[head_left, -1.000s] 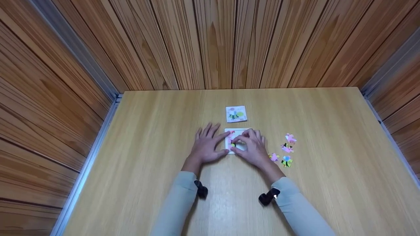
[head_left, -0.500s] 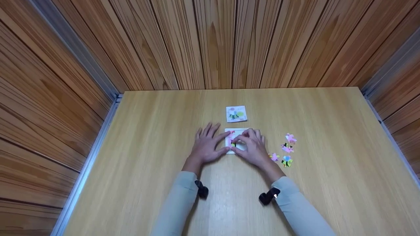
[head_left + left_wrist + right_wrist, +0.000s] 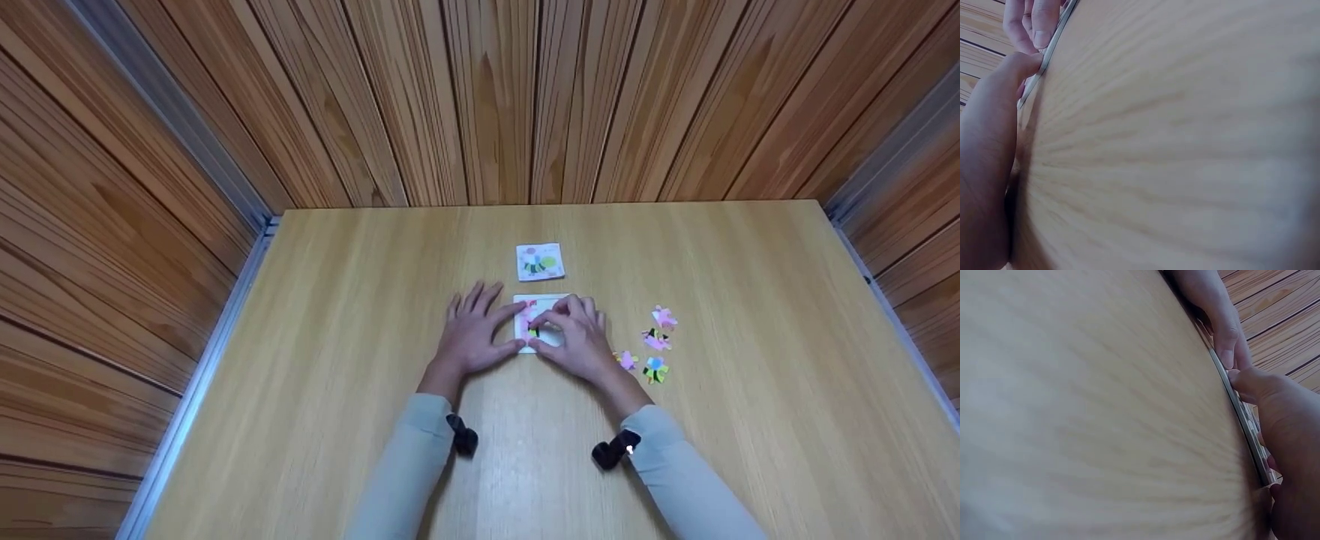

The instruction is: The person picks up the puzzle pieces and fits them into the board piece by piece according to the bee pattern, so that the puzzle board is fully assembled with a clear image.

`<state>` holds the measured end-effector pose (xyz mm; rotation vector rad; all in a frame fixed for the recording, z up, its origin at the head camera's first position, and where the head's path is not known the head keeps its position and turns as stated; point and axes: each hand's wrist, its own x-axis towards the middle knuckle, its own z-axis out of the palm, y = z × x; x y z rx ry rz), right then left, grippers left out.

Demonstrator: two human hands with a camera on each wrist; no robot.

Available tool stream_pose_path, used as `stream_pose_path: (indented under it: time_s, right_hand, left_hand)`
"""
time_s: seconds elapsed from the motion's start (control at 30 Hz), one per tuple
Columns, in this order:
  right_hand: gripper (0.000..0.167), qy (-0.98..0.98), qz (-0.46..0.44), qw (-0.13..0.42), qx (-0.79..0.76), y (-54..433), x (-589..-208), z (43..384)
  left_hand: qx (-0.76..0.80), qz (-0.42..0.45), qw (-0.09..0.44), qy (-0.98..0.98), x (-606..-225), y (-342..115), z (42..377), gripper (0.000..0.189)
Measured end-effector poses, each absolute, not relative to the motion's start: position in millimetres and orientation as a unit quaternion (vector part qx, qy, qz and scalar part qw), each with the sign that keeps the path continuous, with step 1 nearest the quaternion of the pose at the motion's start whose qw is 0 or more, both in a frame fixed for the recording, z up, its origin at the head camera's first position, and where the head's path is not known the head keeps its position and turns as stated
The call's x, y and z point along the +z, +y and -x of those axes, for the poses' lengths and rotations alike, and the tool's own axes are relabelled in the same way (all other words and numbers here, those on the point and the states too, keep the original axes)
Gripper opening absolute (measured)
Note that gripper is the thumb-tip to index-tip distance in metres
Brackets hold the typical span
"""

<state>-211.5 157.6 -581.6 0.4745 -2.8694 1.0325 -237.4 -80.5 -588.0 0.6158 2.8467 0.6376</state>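
A small white puzzle tray (image 3: 553, 298) lies on the table, with pink puzzle pieces along its left side. My left hand (image 3: 471, 337) rests flat beside it, fingers spread, with its index finger and thumb reaching onto the tray's left edge. Curled over the tray, my right hand (image 3: 576, 337) pinches a pink, yellow and black puzzle piece (image 3: 534, 331) low on the left side. The hand hides much of the tray's right part. In the right wrist view, both thumbs almost meet at the tray's near edge (image 3: 1235, 405); the piece itself is hidden there.
Several loose puzzle pieces lie to the right, among them a pink one (image 3: 664, 316) and a green and blue one (image 3: 655, 369). A square picture card (image 3: 540, 262) with a bee lies beyond the tray. Wood-panelled walls (image 3: 495, 105) stand behind the table.
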Motion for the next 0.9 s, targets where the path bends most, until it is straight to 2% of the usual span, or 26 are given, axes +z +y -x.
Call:
stream_pose_path:
  time_s: [0.3, 0.9]
  right_hand:
    - [0.028, -0.922, -0.153, 0.036, 0.354, 163, -577, 209]
    - [0.026, -0.926, -0.152, 0.038, 0.342, 210, -565, 203]
  left_hand:
    - [0.206, -0.215, 0.056, 0.953, -585, -79, 235, 0.075]
    - [0.209, -0.21, 0.064, 0.953, -586, -80, 235, 0.076]
